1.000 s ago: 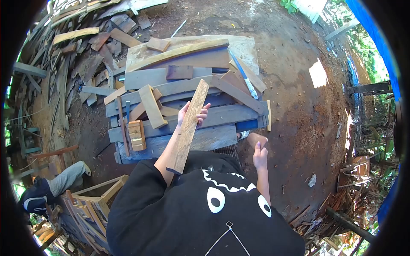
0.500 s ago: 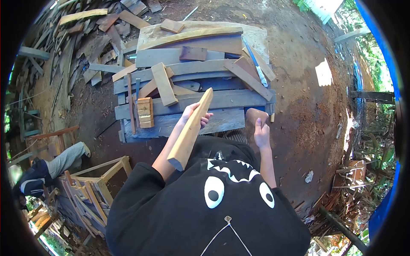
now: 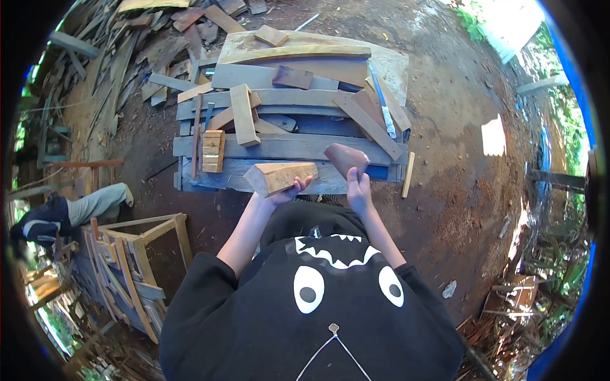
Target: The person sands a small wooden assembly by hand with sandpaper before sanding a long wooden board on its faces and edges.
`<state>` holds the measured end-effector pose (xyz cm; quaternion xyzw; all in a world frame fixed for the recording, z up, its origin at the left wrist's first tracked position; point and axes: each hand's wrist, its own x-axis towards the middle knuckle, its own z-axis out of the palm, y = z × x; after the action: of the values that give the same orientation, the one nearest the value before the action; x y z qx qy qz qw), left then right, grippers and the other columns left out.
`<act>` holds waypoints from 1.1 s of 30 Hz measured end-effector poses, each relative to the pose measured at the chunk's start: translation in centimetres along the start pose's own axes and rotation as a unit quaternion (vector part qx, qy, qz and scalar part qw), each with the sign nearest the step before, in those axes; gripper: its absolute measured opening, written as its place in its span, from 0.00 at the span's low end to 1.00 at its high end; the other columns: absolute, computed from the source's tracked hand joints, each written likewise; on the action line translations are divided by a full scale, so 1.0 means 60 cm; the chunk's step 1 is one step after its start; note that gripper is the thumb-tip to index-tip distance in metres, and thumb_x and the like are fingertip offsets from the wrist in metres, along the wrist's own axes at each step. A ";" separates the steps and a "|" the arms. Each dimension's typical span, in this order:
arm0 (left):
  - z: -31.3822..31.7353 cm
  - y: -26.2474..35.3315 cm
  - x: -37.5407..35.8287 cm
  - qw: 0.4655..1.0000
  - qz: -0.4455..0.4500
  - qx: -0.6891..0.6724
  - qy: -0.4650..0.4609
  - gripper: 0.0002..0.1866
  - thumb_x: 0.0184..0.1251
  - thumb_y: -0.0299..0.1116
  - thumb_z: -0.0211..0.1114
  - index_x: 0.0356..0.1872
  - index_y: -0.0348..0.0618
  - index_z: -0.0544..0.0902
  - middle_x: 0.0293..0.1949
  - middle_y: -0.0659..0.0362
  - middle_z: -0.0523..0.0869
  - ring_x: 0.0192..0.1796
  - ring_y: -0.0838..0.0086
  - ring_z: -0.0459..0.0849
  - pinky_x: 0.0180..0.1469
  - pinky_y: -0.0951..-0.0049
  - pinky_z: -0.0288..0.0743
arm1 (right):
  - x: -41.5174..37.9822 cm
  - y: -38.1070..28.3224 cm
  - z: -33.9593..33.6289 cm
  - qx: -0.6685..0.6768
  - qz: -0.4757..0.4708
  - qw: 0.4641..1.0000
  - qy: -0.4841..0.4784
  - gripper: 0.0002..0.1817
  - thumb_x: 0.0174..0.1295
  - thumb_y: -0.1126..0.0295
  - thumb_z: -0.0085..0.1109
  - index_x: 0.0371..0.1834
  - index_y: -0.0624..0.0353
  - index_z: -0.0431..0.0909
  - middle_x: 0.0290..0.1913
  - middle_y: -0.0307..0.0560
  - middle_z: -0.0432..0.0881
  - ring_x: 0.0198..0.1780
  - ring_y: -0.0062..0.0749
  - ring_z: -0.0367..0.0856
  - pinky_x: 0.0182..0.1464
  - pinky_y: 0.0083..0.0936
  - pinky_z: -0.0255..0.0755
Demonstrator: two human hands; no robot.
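Note:
My left hand (image 3: 287, 193) is closed around a pale wood piece (image 3: 283, 176) with angled faces, holding it in front of the bench with one end pointing toward me. To its right, my right hand (image 3: 359, 192) grips a reddish-brown flat piece (image 3: 346, 157) that looks like sandpaper, thumb on top. The two held pieces are apart. Beyond them is a workbench of grey planks (image 3: 298, 145). On it lie a small block of joined wood strips (image 3: 213, 151), a pale board (image 3: 244, 114) and a dark brown block (image 3: 293, 77).
A blue-handled brush (image 3: 383, 101) lies on the bench's right side beside slanted boards (image 3: 372, 124). Scrap wood (image 3: 133, 70) is piled at the far left. A wooden frame (image 3: 143, 244) stands at lower left, near another person (image 3: 63, 216) bending over.
My left hand has turned the wood piece from upright and slanted to foreshortened and nearly level. My right hand has brought the brown piece up and leftward, closer to it.

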<state>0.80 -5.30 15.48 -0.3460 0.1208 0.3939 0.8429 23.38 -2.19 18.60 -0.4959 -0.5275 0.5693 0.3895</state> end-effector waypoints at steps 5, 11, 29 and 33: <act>-0.024 -0.025 0.011 0.968 0.140 0.210 0.008 0.30 0.67 0.50 0.39 0.60 0.35 0.58 0.49 0.38 0.69 0.44 0.55 0.76 0.40 0.63 0.79 | -0.001 -0.014 0.026 0.033 -0.067 0.993 -0.092 0.19 0.68 0.59 0.38 0.30 0.65 0.69 0.20 0.38 0.68 0.24 0.22 0.65 0.26 0.24 0.59; 0.056 -0.169 0.009 0.662 0.695 0.262 0.102 0.31 0.65 0.56 0.33 0.56 0.42 0.66 0.51 0.56 0.72 0.54 0.64 0.72 0.55 0.58 0.64 | -0.014 0.031 0.076 0.054 -0.103 0.975 -0.190 0.18 0.68 0.60 0.36 0.40 0.67 0.69 0.33 0.51 0.73 0.40 0.35 0.71 0.44 0.31 0.64; 0.186 -0.160 0.070 0.247 0.884 0.396 0.012 0.22 0.47 0.32 0.52 0.44 0.34 0.62 0.22 0.55 0.70 0.23 0.74 0.70 0.28 0.76 0.70 | 0.040 -0.072 0.060 0.030 -0.316 0.934 -0.163 0.25 0.67 0.62 0.36 0.61 0.69 0.58 0.55 0.58 0.68 0.53 0.39 0.69 0.57 0.32 0.59; 0.171 -0.120 0.069 0.245 0.874 0.419 0.022 0.13 0.44 0.31 0.48 0.33 0.36 0.64 0.22 0.55 0.69 0.24 0.73 0.69 0.31 0.73 0.70 | 0.080 0.091 0.058 0.128 -0.025 0.988 -0.088 0.18 0.65 0.69 0.41 0.53 0.68 0.66 0.54 0.55 0.70 0.57 0.35 0.67 0.59 0.31 0.58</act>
<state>8.23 0.85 24.52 0.3652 0.5154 0.7752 0.0041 19.45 0.97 12.33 -0.3763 -0.4947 0.6636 0.4163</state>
